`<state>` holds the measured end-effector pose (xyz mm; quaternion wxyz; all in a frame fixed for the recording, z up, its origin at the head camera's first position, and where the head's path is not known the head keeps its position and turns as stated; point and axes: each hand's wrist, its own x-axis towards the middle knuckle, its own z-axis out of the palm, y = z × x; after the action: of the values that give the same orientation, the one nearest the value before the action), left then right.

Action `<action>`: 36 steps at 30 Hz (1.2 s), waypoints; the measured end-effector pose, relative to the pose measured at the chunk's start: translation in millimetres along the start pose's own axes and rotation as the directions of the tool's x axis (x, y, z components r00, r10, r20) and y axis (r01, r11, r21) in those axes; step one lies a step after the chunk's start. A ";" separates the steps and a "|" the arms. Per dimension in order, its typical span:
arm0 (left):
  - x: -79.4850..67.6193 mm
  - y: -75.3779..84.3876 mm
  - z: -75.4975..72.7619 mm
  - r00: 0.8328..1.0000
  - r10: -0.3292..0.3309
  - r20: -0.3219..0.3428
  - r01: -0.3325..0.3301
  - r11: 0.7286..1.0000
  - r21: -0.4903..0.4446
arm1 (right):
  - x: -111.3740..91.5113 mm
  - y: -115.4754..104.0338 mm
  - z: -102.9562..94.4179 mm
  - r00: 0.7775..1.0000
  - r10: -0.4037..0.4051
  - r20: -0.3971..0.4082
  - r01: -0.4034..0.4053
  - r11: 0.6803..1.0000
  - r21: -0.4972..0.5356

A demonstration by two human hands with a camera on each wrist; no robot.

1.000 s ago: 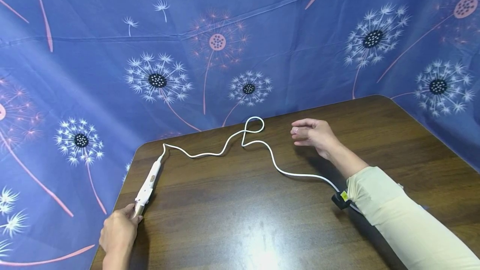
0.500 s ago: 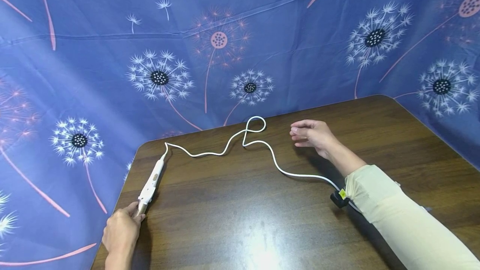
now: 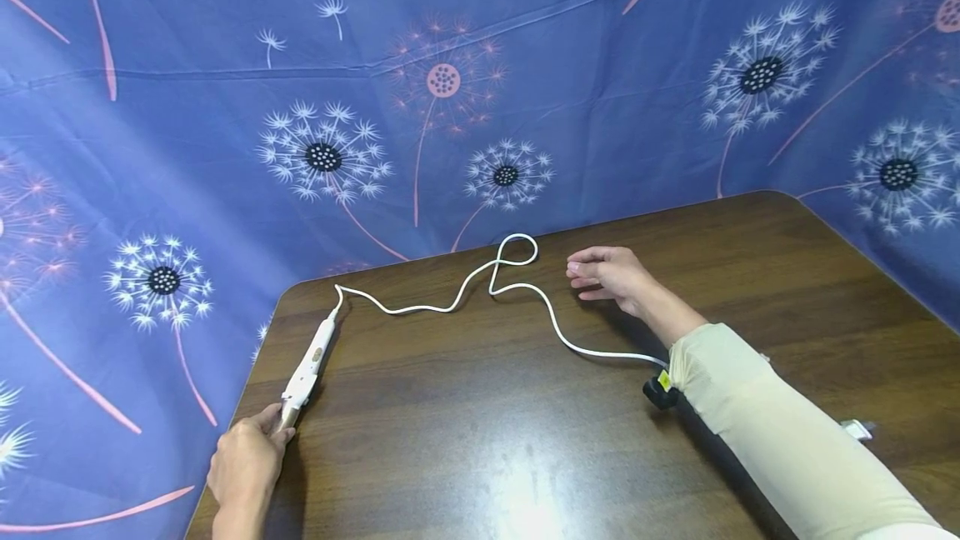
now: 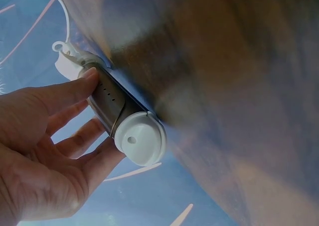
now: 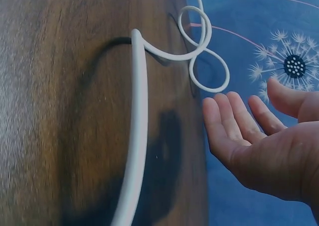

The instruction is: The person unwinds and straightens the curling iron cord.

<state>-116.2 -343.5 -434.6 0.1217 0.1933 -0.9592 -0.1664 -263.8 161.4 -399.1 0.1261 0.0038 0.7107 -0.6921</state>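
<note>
At the table's left side lies a white curling iron with a brownish-gold barrel and a round white end cap. My left hand grips the barrel end between thumb and fingers, with the white clamp lever just beyond the thumb. From the handle's far end a white cord winds across the table, loops near the back edge and runs under my right forearm. My right hand hovers right of that loop, fingers relaxed and holding nothing.
A white plug lies on the brown wooden table, just right of the sleeve. A black wrist camera sits under the right cuff. Behind the table hangs a blue dandelion-print cloth.
My right hand and forearm have shifted a little left, and the plug now shows beside the sleeve. The left hand keeps its grip on the curling iron.
</note>
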 end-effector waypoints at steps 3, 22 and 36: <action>0.6 0.2 0.3 1.000 0.004 -0.002 -0.004 1.000 0.002 | 5.3 2.4 4.0 1.000 0.015 0.003 -0.015 1.000 -0.009; 2.2 2.6 -0.5 1.000 -0.004 0.008 0.004 1.000 0.013 | 25.5 21.3 16.7 0.987 0.093 0.132 -0.088 0.995 -0.049; 1.1 3.7 -2.9 1.000 0.001 0.024 -0.001 1.000 0.019 | 34.7 25.3 33.4 0.975 0.097 0.199 -0.068 0.987 -0.143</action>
<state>-117.5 -341.5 -430.4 0.1083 0.1921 -0.9623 -0.1594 -287.1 123.7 -430.7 0.2273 -0.0466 0.7385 -0.6331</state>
